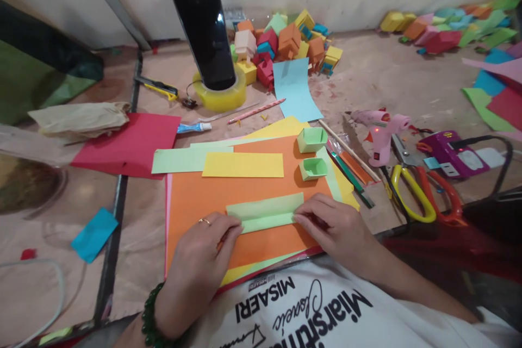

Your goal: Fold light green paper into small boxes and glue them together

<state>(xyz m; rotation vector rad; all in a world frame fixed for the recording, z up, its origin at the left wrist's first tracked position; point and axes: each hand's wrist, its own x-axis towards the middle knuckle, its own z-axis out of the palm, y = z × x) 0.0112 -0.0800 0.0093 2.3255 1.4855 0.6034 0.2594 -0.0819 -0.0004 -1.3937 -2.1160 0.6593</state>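
A light green paper strip [267,213], creased lengthwise, lies over an orange sheet [196,201] on a stack of coloured paper. My left hand [204,253], with a ring and a green bead bracelet, pinches the strip's left end. At its right end, my right hand [338,223] has thumb and fingers closed on the same strip. Beyond them rest a yellow paper strip [243,165] and another pale green strip [177,161]. Two small open green paper boxes [312,139] stand on the sheet's right side.
A phone [206,38] leans in a roll of yellow tape [222,92]. Folded paper cubes [289,39] are heaped behind. To the right lie a pink glue gun [380,133], scissors [411,190] and a purple device [452,153]. A red sheet [134,141] sits left.
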